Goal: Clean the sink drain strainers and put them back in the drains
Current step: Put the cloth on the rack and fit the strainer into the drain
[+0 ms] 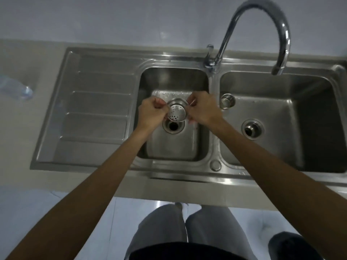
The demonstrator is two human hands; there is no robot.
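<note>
Drain strainer [176, 112], a perforated steel cup: hanging tilted in the air just above the open left drain [173, 127], with the holed bottom turning toward the camera.

Looking down from the head camera into a double steel sink [187, 171]. Pinching the strainer's rim from both sides, left hand [152, 113] on one edge and right hand [203, 109] on the other, fingers curled in, the two hands close together with only the cup between them. Sitting in the right basin [281, 109], close to its left wall and apart from the right drain [252, 129], a second strainer [227, 101]; not possible to tell if upright or tipped. Both drains standing open. Curving over the right basin, the faucet [284, 30], not showing any running water. Lying on the countertop [37, 59] far at the left, a clear plastic bottle [16, 87], blurred.

Judging the step: probably rubbing or checking the first strainer, not yet seating it. Calling next, most likely, for turning the cup bottom-down, centring it over the left drain and lowering it straight until the rim is lying flat. After that, needing the same care for the second strainer and the right drain.
</note>
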